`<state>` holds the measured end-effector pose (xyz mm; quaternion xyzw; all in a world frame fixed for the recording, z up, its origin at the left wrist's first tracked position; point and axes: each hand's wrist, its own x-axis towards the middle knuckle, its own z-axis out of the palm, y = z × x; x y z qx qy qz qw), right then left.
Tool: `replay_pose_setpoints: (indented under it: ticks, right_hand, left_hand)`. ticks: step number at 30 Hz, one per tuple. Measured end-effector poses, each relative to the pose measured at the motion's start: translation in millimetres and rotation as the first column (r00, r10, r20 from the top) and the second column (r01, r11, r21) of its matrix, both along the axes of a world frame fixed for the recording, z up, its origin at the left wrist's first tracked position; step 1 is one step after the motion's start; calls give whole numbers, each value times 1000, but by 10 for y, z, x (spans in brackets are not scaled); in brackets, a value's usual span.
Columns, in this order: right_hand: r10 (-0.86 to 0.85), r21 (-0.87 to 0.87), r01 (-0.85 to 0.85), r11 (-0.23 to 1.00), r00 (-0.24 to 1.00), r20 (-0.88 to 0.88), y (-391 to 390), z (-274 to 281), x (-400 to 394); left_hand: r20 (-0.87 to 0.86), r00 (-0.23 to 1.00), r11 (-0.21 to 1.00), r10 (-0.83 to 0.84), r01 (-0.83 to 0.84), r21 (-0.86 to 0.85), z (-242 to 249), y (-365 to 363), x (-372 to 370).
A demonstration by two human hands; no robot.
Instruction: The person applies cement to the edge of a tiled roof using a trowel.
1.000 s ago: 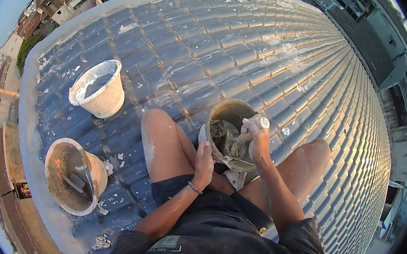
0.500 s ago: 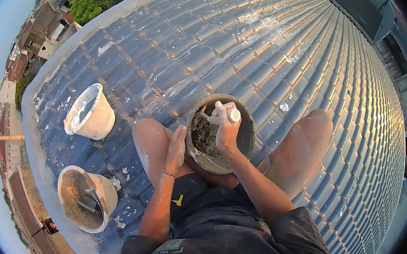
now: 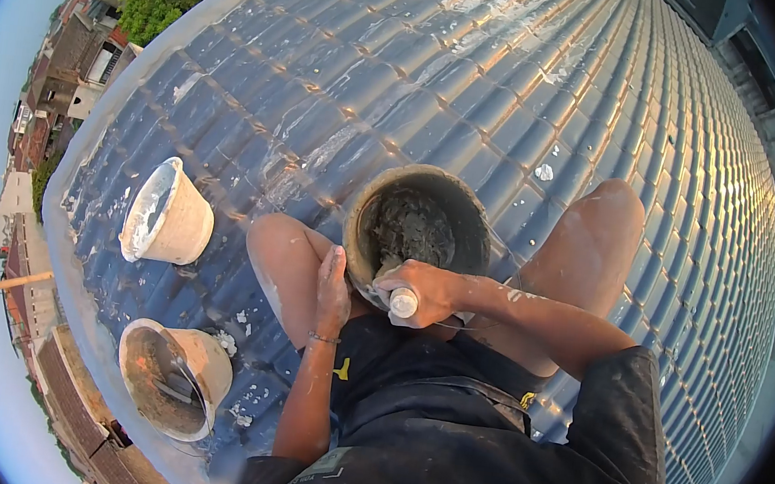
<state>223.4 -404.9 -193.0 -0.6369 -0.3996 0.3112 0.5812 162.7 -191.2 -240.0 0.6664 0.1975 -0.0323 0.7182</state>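
Note:
A dark round bucket point(image 3: 477, 247) with grey wet mortar point(image 3: 408, 225) inside stands between my bent legs. My right hand point(image 3: 429, 292) is closed around a tool's pale handle point(image 3: 403, 302) at the bucket's near rim; the tool's lower part is mostly hidden by the hand. My left hand point(image 3: 333, 291) is upright beside the bucket's left side, fingers stretched and close together, holding nothing visible, with a thin band at the wrist.
On the left, a white-smeared bucket point(image 3: 184, 221) stands tilted on the roof tiles point(image 3: 330, 66). Below it leans another bucket point(image 3: 215, 370) with tools inside. The pale roof edge point(image 3: 56, 207) runs along the left, with buildings and trees beyond.
My right hand has moved with the tool from the bucket's middle down to its near rim, and its forearm now lies more level. The mortar bucket leans differently. My left hand has barely shifted.

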Motion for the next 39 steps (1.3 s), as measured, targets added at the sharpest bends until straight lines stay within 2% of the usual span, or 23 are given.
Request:
replay_pose_setpoints:
  ticks: [2, 4, 5, 6, 7, 9, 11, 13, 15, 17, 19, 21, 22, 24, 25, 27, 29, 31, 33, 34, 37, 38, 39]
  right_hand:
    - [-2, -64, 0, 998, 999, -32, -111, 14, 135]
    - [-258, -78, 247, 966, 940, -224, -191, 105, 337]
    - [-379, 10, 415, 910, 842, -384, -215, 65, 420]
    - [-506, -96, 554, 827, 660, -555, -241, 97, 493]
    - [-570, -18, 625, 781, 700, -431, -317, 86, 590]
    - [-629, 143, 775, 615, 592, -503, -314, 158, 639]
    - [-677, 114, 828, 550, 521, -520, -200, 258, 605]
    - [-718, 86, 874, 478, 446, -534, -6, 255, 535]
    - [-821, 46, 927, 373, 353, -449, 290, -2, 442]
    - [-786, 24, 916, 399, 355, -506, 512, -353, 304]
    - [-772, 44, 840, 540, 516, -372, 541, -388, 162]
    - [-644, 101, 689, 718, 712, -280, 384, -371, 188]
    - [-647, 96, 691, 717, 710, -279, 319, -338, 179]
    - [-398, 35, 416, 909, 890, -223, 220, -269, 235]
    - [-391, 35, 408, 912, 893, -222, 192, -238, 253]
    - [-218, -12, 218, 976, 968, -123, 166, -155, 351]
    - [-186, -19, 185, 983, 980, -71, 82, 64, 500]
    - [-444, -22, 450, 893, 868, -222, -40, 158, 588]
    - [-581, -38, 591, 806, 776, -245, -188, 327, 652]
    - [-601, -13, 622, 783, 751, -272, -223, 358, 631]
    - [-675, 38, 698, 715, 703, -223, -156, -181, 486]
    - [-682, -64, 688, 723, 696, -225, -162, -401, 409]
    - [-682, -59, 688, 723, 698, -219, -168, -406, 411]
  left_hand:
    - [2, 999, 997, 33, -33, -66, -17, 0, -56]
    - [-24, 1000, 995, 14, -16, -97, -12, -14, -37]
    - [-17, 1000, 995, 16, -17, -101, -7, -34, -29]
    - [-35, 998, 988, 47, -52, -149, 8, -73, -36]
    - [-55, 996, 977, 77, -86, -197, 25, -100, -38]
    - [-35, 998, 986, 47, -52, -156, 63, -106, -54]
    - [-16, 1000, 994, 9, -10, -106, 102, -101, -60]
    - [-126, 990, 995, 63, -71, -66, 130, -139, -56]
    - [-69, 997, 999, 38, -36, 27, 104, -167, -45]
    - [-29, 1000, 993, 13, -9, 116, 18, -187, -87]
    - [-14, 998, 993, 60, -58, 107, -38, -175, -87]
    - [-16, 1000, 988, 13, -10, 155, -47, -99, -86]
    - [-9, 999, 978, -43, 43, 204, -29, -82, -64]
    - [-8, 999, 987, -47, 47, 156, -56, -72, -23]
    - [-17, 999, 992, -44, 46, 114, -61, -52, -41]
    - [-4, 999, 992, -33, 33, 125, -8, -97, -65]
    - [10, 1000, 992, -4, 3, 123, -23, -95, -56]
    - [-14, 1000, 1000, 2, -2, 11, -93, -122, -80]
    - [-19, 999, 999, 30, -30, -14, -78, -124, -55]
    - [-33, 999, 998, -22, 23, 52, -67, -91, -32]
    - [-29, 997, 985, -75, 79, 152, 51, -120, 3]
    - [-6, 997, 978, -81, 81, 193, 93, -127, 13]
    - [3, 997, 978, -80, 78, 193, 75, -117, 14]
